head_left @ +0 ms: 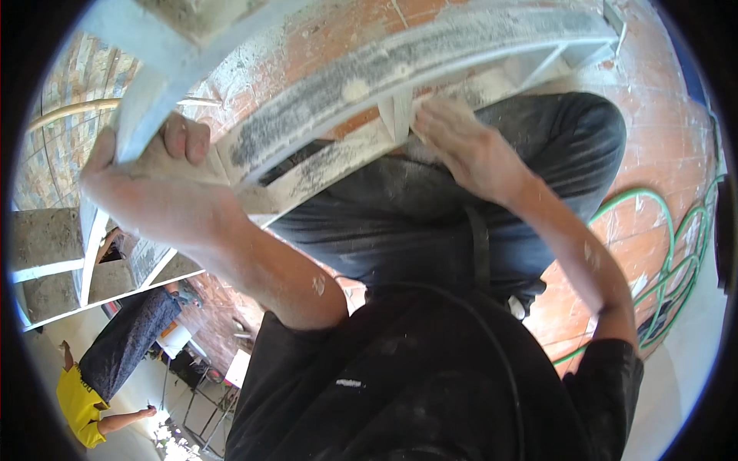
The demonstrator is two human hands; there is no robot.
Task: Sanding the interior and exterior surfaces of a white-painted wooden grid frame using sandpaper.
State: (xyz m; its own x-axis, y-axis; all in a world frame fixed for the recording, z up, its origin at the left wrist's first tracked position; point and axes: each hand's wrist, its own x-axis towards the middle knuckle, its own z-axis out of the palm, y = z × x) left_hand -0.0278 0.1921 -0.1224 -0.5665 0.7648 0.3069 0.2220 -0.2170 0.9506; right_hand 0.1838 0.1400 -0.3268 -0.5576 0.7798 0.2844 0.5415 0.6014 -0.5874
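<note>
A curved frame (pixel 315 96), dusty white and grey with cross struts, lies across my lap and reaches to the upper right. My left hand (pixel 142 173) is closed around a pale upright bar (pixel 146 107) at the frame's left part, with the thumb on one side and curled fingers on the other. Beside a short cross strut (pixel 397 114), my right hand (pixel 455 138) lies along the lower rail with its fingers stretched out. Whatever is under its palm is hidden. White powder coats both hands and forearms.
A coiled green hose (pixel 667 261) lies on the orange tiled floor (pixel 615 223) to the right. At lower left, a person in a yellow shirt (pixel 77 403) stands near a white bucket (pixel 175 338) and a metal rack (pixel 204 403). More frame sections (pixel 46 238) extend left.
</note>
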